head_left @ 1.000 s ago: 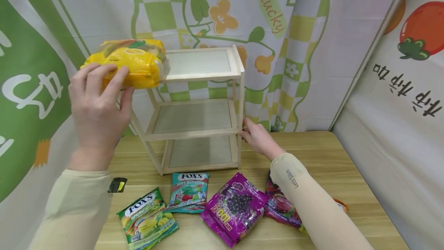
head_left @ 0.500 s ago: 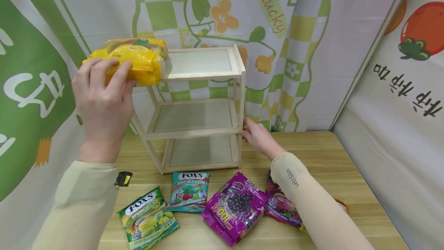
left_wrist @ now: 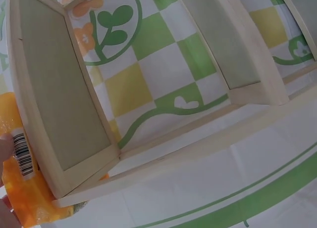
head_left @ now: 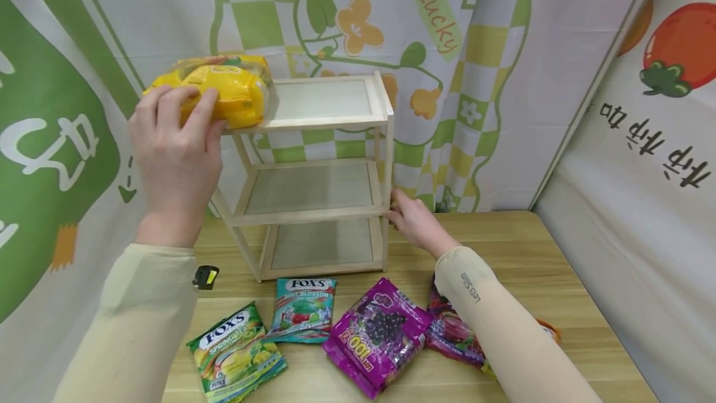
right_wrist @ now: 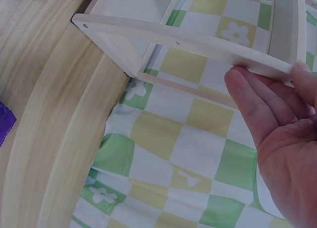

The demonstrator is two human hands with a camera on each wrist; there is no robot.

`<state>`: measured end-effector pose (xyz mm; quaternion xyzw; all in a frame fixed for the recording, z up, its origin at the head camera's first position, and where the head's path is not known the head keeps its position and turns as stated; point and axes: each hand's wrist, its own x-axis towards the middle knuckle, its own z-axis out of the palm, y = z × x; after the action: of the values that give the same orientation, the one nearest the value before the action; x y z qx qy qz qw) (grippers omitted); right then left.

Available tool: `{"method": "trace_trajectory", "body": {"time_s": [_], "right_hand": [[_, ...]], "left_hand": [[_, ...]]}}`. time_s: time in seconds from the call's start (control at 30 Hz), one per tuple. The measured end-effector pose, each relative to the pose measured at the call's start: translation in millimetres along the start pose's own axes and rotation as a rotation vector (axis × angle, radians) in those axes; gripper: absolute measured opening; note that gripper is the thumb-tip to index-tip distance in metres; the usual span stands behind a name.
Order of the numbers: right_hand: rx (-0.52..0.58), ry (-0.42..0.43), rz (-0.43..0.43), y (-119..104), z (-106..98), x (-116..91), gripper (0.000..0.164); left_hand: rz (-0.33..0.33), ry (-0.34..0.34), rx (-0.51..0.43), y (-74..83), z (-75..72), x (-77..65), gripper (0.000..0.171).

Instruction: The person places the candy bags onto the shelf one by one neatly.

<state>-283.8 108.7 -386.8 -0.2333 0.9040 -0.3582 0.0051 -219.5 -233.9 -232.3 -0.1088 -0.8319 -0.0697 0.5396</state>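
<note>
A yellow plastic snack bag sits at the left end of the top board of a pale wooden three-tier rack. My left hand grips its front from the left, the thumb low by the rack's edge. In the left wrist view, a barcode shows on the yellow bag, and the fingers barely enter at the left edge. My right hand holds the rack's right front post at the middle tier. From the right wrist view, the thumb and fingers of this hand pinch the post from both sides.
Before the rack lie a green Fox's candy bag, a teal Fox's bag, a purple grape candy bag and a dark red bag partly under the right forearm. Printed curtains hang around the wooden table.
My left hand has moved a little right and up with the yellow bag, which has come down level onto the top board. My right hand has stayed on the post.
</note>
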Motion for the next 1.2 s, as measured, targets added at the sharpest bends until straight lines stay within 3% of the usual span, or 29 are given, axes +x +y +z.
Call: {"method": "trace_trajectory", "body": {"time_s": [0.77,1.07,1.2], "right_hand": [[0.01,0.002,0.004,0,0,0,0.016],[0.013,0.01,0.008,0,0,0,0.017],[0.002,0.018,-0.007,0,1,0,0.016]], "left_hand": [[-0.017,-0.015,-0.059,-5.7,11.2,0.6,0.035],[0.0,-0.015,-0.14,-10.9,9.6,-8.5,0.047],[-0.016,0.021,-0.146,-14.5,10.0,-13.6,0.054]]}}
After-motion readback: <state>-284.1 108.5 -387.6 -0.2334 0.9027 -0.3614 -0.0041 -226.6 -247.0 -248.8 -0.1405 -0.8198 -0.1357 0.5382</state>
